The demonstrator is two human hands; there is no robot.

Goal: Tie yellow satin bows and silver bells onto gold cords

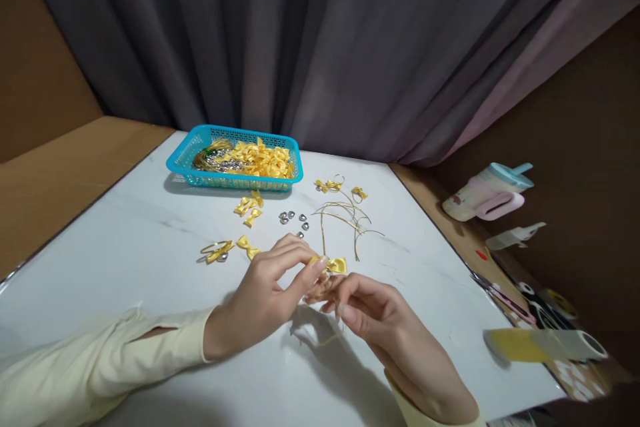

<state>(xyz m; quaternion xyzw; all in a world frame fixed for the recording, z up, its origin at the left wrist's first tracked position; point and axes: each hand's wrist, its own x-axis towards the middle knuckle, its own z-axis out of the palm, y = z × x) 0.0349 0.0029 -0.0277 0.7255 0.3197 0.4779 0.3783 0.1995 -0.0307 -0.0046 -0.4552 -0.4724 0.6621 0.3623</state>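
Note:
My left hand (267, 290) pinches a small yellow ribbon bow (336, 265) just above the white table (125, 240). My right hand (387, 320) is closed beside it, fingers curled on a thin gold cord (325, 290) under the bow. Both hands meet near the table's middle front. Loose yellow bows (249, 205) lie beyond them, with small silver beads (293, 217) and more gold cords (345, 217). A finished bow with a ring (217, 251) lies to the left.
A turquoise basket (186, 159) full of yellow bows and cords stands at the back of the table. At the right edge lie a pink-and-blue bottle (487, 193), a roll of tape (547, 345) and other small items. A grey curtain (320, 40) hangs behind.

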